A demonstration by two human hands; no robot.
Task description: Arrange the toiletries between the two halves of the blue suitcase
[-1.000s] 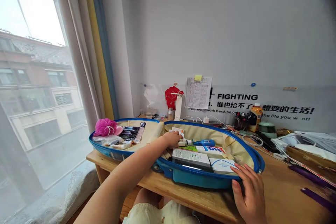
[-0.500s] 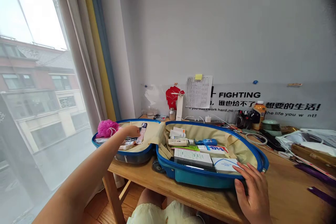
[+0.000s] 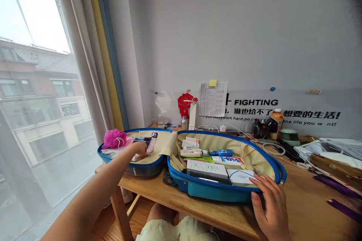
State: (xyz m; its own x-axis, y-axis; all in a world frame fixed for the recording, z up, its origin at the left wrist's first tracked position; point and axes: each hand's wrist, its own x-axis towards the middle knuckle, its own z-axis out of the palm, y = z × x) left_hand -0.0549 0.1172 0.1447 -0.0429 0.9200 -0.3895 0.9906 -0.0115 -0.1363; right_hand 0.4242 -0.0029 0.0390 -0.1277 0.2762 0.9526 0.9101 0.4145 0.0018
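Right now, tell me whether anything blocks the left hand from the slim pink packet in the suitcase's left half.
Nothing visible blocks it. The left hand is right beside the slim pink packet, inside the blue rim of the suitcase's left shell. The hand's near side hides the packet's lower end, so I cannot tell whether they touch.

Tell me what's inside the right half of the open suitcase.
In the right half of the blue suitcase lie a blue bottle, white tubes and flat boxes. Whatever lies beneath the boxes is covered and cannot be seen.
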